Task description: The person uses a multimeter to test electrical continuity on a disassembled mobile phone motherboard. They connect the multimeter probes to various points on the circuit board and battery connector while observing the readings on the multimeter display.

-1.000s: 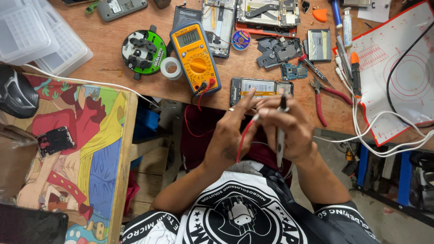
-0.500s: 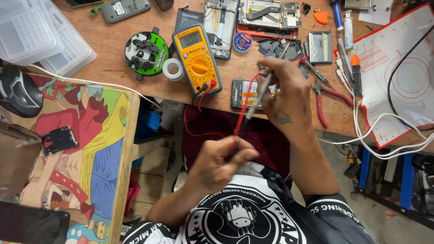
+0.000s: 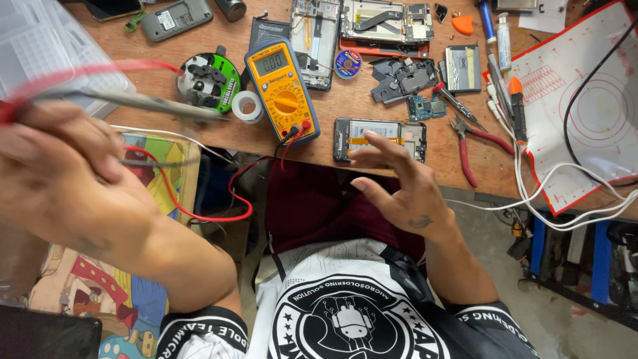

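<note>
My left hand (image 3: pixel 60 173) is raised close to the camera at the left, blurred, and is closed around the multimeter probes (image 3: pixel 146 103), whose thin tips point right. A red lead (image 3: pixel 199 216) loops from that hand to the yellow multimeter (image 3: pixel 282 90) on the wooden bench. My right hand (image 3: pixel 399 193) hovers with fingers spread and holds nothing. Its fingertips are just over the opened phone (image 3: pixel 379 136), which lies at the bench's near edge.
Red-handled pliers (image 3: pixel 475 149) lie right of the phone. A white mat with a red border (image 3: pixel 585 113), white cables (image 3: pixel 551 199), a tape roll (image 3: pixel 248 106), a green round part (image 3: pixel 209 80), another stripped phone frame (image 3: pixel 382 23) and a clear plastic box (image 3: pixel 40 46) crowd the bench.
My left hand has swung up and left toward the camera with the probes. My right hand has let go of its probe and now hovers with fingers spread by the phone.
</note>
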